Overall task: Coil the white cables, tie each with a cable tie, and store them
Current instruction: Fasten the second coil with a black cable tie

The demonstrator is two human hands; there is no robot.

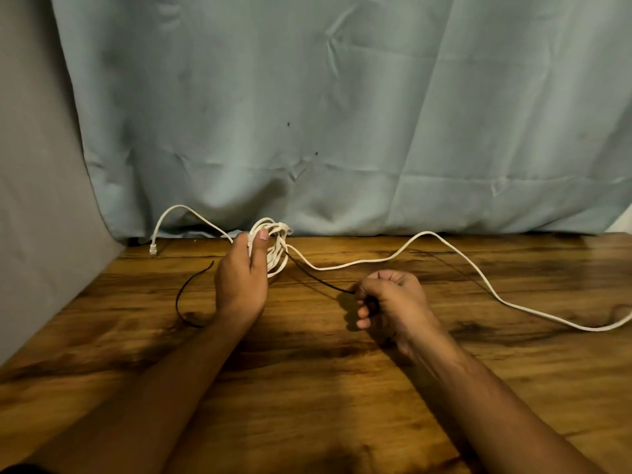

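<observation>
Wooden table (307,388) under me, dark-grained, with a pale blue-green curtain (342,114) hanging creased behind it and a grey panel (30,200) on the left. My left hand (241,278) grips the white coil (275,244) near the table's back edge, thumb pressed over the loops, which stand roughly upright. One short end arcs left and drops to its plug (153,249) by the grey panel. The loose tail (478,271) runs right, humps up, then snakes over the table to the right edge. My right hand (390,299) is clenched on a black tie (318,278) stretched taut up to the coil. A black strand (186,295) curves beside my left wrist; whether it joins the tie I can't tell.
</observation>
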